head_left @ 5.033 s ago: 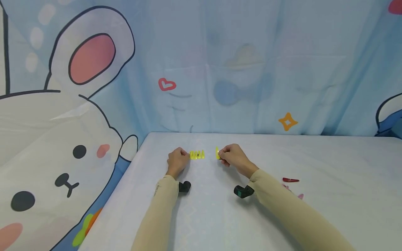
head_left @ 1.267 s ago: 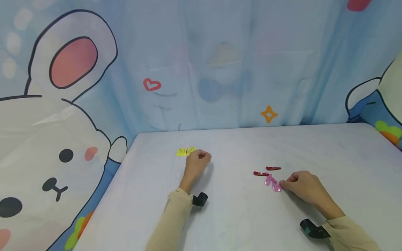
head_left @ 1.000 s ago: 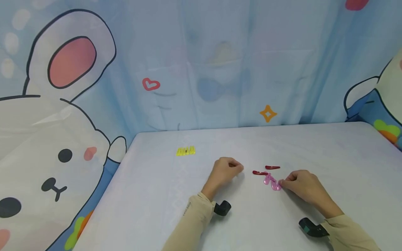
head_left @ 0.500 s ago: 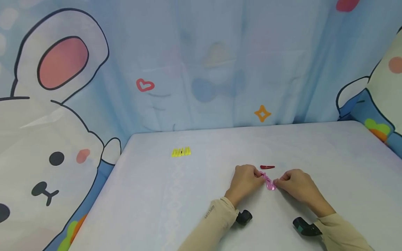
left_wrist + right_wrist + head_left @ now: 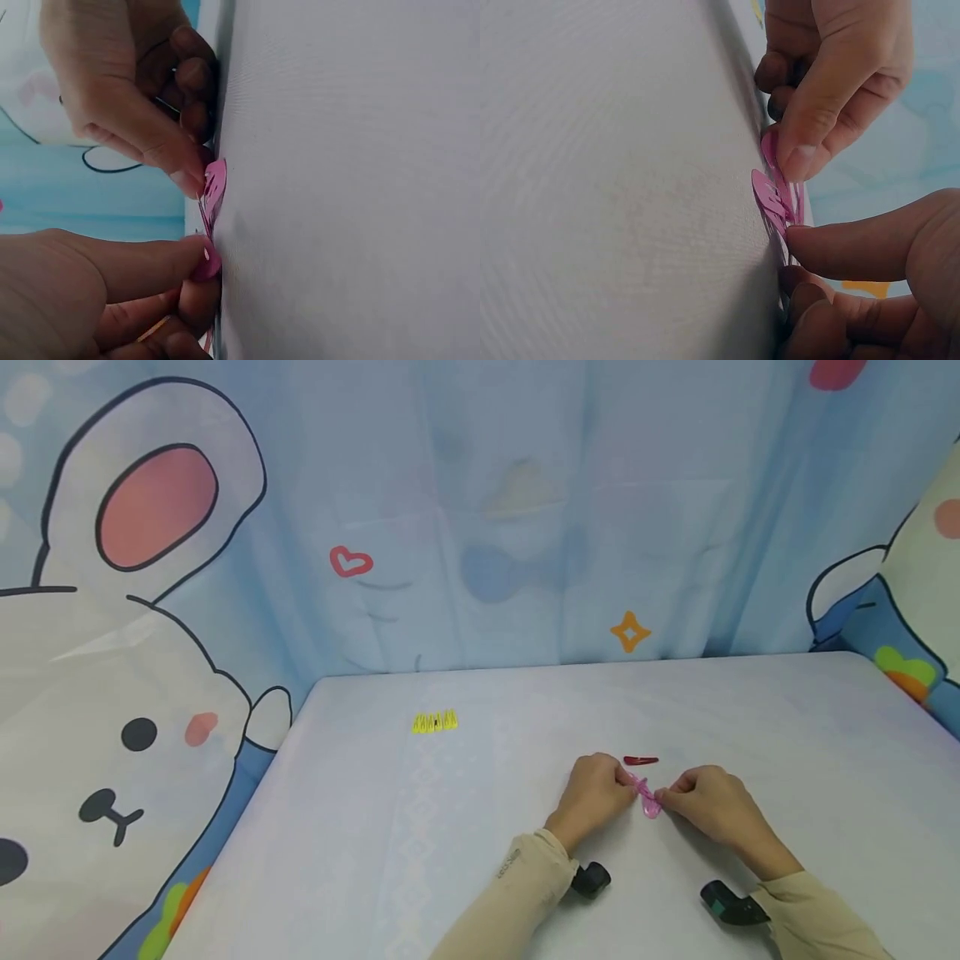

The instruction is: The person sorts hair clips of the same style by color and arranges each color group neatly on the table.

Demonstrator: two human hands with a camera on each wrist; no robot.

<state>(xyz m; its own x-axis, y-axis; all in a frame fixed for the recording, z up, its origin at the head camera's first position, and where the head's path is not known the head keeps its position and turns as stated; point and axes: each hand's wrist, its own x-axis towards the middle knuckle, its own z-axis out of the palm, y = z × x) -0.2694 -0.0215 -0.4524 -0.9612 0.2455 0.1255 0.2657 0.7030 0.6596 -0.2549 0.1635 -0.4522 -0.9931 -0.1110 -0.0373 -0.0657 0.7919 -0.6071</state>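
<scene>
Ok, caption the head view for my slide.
Left hand and right hand pinch pink clips, a red clip just beyond, yellow clips in a row farther left.

Have a white-covered table, far corners rounded. Is backed by a light-blue printed curtain, hanging in soft vertical folds. Carries a red heart outline and an orange star. At left, shows a large white cartoon animal, pink inside the ear; at right edge, part of a second cartoon figure. Is softly lit, faint glare at left.
</scene>
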